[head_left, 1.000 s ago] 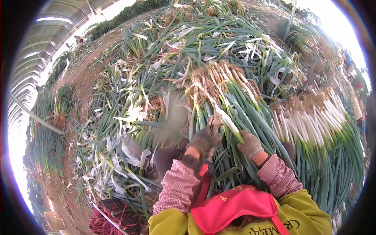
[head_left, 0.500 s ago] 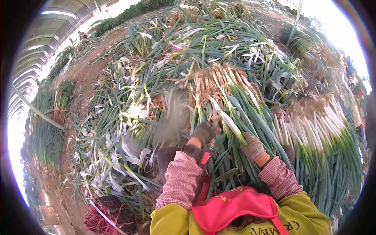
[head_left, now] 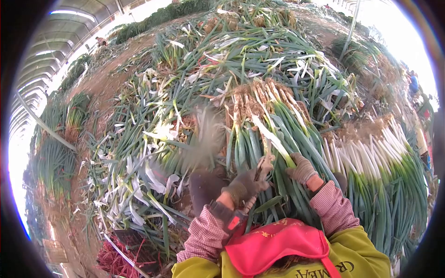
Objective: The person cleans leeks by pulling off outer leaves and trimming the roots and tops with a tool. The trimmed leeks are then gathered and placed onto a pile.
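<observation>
My gloved right hand (head_left: 302,169) is closed around the green part of a long green onion (head_left: 273,139), whose white shank points up and to the left. My gloved left hand (head_left: 245,186) is closed on a mud-coloured, tool-like piece (head_left: 265,164); its exact kind is unclear. A ribbed, cord-like length shows below that hand. Both hands are over a heap of unpeeled green onions (head_left: 294,123), with brown roots at the far end and leaves toward me.
Cleaned green onions (head_left: 366,155) lie in a row on the right. Stripped leaves (head_left: 139,185) litter the ground at left and ahead. Red ties (head_left: 121,259) lie at lower left. Bundled onions (head_left: 53,157) stand at far left. A blurred smudge covers part of the left-centre view.
My left hand has moved down toward me with the mud-coloured piece, away from the onion's white shank. My right hand keeps hold of the green onion, nearly in place.
</observation>
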